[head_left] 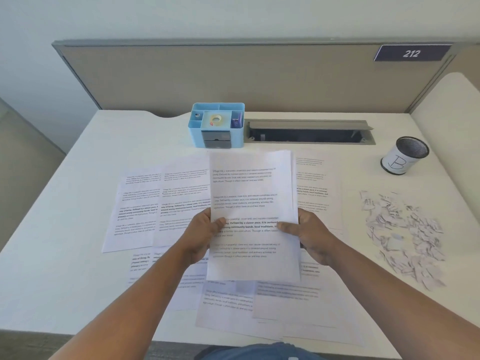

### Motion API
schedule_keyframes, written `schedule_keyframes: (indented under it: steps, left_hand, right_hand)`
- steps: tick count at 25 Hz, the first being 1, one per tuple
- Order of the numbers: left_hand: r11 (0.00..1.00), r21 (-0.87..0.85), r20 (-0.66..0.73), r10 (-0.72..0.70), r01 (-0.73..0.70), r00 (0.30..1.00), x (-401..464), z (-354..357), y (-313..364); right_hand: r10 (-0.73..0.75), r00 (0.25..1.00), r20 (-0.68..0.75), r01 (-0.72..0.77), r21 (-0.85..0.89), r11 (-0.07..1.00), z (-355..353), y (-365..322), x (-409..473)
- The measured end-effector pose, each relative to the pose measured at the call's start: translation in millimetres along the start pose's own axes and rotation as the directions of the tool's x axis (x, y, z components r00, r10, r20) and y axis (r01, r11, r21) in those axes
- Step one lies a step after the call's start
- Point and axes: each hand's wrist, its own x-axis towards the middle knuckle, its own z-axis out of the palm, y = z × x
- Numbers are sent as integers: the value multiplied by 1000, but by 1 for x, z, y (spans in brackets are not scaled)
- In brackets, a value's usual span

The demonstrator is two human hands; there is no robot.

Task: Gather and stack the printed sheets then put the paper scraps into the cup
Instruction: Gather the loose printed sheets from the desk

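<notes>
I hold a small stack of printed sheets (252, 193) upright above the middle of the white desk (65, 268). My left hand (201, 237) grips its left edge, thumb on the front. My right hand (309, 235) grips the right edge the same way. Several more printed sheets lie spread on the desk: to the left (140, 209), to the right (317, 193) and near the front edge (259, 307). A pile of paper scraps (405, 235) lies at the right. The mesh cup (405, 155), wrapped in white paper marked "B", stands at the back right.
A light blue desk organiser (217, 125) with a tape roll stands at the back centre. Beside it an open grey cable tray (309, 132) is set into the desk. A beige partition (233, 74) closes the back.
</notes>
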Motion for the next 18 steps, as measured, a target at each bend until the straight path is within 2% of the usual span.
schedule_keyframes:
  steps: [3, 7, 9, 11, 16, 18]
  left_hand:
    - [999, 20, -110, -35, 37, 993, 8, 13, -11]
    - [996, 35, -197, -75, 84, 978, 2, 17, -25]
    - [994, 35, -223, -96, 106, 970, -3, 17, -30]
    - [991, 45, -233, -109, 123, 966, -6, 17, -33]
    - [987, 59, -239, -132, 150, 962, -15, 18, -30]
    - [987, 54, -233, -134, 150, 963, -18, 13, -27]
  right_hand:
    - [69, 997, -27, -69, -6, 998, -30, 9, 2]
    - [108, 960, -260, -97, 58, 994, -59, 27, 7]
    - [131, 942, -309, -110, 85, 990, -65, 32, 8]
    - [167, 948, -269, -144, 102, 984, -64, 33, 8]
    - [186, 981, 60, -189, 34, 981, -40, 30, 6]
    - [173, 979, 105, -175, 11, 984, -27, 29, 11]
